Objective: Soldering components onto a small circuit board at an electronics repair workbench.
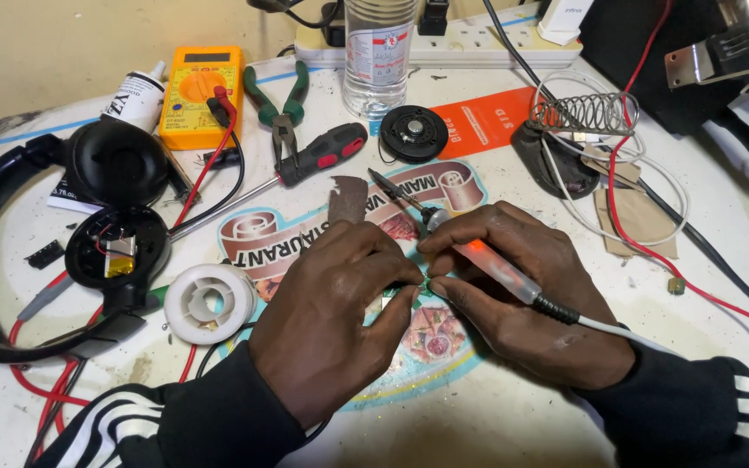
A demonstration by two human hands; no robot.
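Whatever sits between the fingertips is too small and too covered to make out. The right hand (526, 290) is closed around a soldering iron (496, 269), whose long axis runs from lower right, cable end, up-left to its tip. The left hand (340, 312) pinches shut beside it on the counter (496, 416).

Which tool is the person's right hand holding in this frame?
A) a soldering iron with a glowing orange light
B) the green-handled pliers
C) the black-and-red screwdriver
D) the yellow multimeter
A: the right hand grips the soldering iron, whose translucent body glows orange, while the pliers, multimeter and screwdriver lie untouched farther back on the table.
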